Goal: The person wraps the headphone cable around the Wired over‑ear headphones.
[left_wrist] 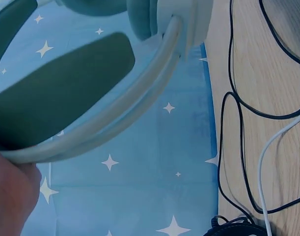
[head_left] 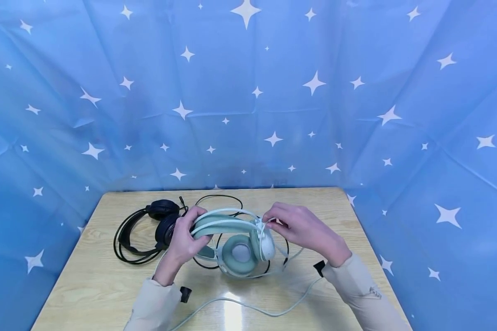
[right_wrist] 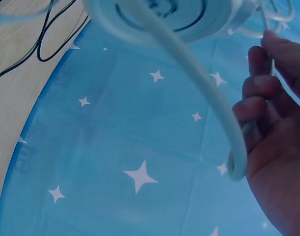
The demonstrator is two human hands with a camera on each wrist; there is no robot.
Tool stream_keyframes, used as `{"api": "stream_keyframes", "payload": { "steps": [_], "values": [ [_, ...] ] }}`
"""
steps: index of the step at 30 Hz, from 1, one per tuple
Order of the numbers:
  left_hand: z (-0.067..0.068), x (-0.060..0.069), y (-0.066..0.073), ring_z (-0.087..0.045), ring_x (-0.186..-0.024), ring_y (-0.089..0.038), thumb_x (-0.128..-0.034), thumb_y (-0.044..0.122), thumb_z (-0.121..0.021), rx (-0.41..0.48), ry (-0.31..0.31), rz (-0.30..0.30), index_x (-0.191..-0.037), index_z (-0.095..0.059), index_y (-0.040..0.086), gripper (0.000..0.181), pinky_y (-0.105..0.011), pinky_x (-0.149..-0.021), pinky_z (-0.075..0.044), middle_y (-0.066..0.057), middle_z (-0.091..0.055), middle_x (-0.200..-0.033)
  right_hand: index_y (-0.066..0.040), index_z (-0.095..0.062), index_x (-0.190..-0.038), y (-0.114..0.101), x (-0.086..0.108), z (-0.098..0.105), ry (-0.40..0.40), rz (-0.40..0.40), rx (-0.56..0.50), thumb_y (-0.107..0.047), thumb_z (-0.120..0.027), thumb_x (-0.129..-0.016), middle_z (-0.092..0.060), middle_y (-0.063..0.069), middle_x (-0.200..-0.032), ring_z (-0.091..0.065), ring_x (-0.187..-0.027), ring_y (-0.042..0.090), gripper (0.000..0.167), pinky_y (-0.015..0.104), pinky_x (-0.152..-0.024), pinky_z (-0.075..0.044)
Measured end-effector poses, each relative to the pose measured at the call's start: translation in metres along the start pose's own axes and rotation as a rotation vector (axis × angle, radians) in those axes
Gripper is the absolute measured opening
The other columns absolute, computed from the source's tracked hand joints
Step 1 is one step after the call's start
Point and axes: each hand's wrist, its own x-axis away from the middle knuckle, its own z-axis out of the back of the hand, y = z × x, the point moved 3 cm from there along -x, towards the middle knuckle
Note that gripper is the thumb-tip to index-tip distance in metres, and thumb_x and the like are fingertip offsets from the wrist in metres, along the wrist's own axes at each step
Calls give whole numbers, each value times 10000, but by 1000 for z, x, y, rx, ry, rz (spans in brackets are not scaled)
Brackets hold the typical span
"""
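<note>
A mint-green pair of headphones is held up over the table, its round ear pads partly facing the head camera. My left hand grips the headband at its left side. At the other side, my right hand is beside the ear cup. In the right wrist view, its thumb and fingers pinch a thin pale cable close to the ear cup. A thicker pale boom with a rounded tip hangs from that cup and passes near the palm.
A black headset with a small microphone lies to the left on the wooden table. Its black cable loops behind and under the green headphones. A pale cable curves across the table's front. Star-patterned blue cloth surrounds the table.
</note>
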Motion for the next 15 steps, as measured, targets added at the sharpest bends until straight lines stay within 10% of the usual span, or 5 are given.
{"api": "stream_keyframes", "payload": {
  "steps": [10,15],
  "values": [
    [14,-1,-3,-480,-635,-177,-763,-27,-566,363,-201,129,-1055,-592,33,299,-308,-632,-406,19,-547,-743,-214,-727,-1005,26,-4,7,-85,-149,-281,-195,-738,-963,-660,-137,-907,-542,-693,72,48,265,-629,-482],
    [17,-2,-4,-387,-518,-157,-745,-28,-508,404,-188,135,-1033,-561,14,296,-308,-480,-340,5,-440,-645,-162,-721,-1028,34,-1,3,-177,-317,-481,-213,-670,-1014,-655,-32,-874,-510,-639,97,73,262,-582,-445]
  ]
}}
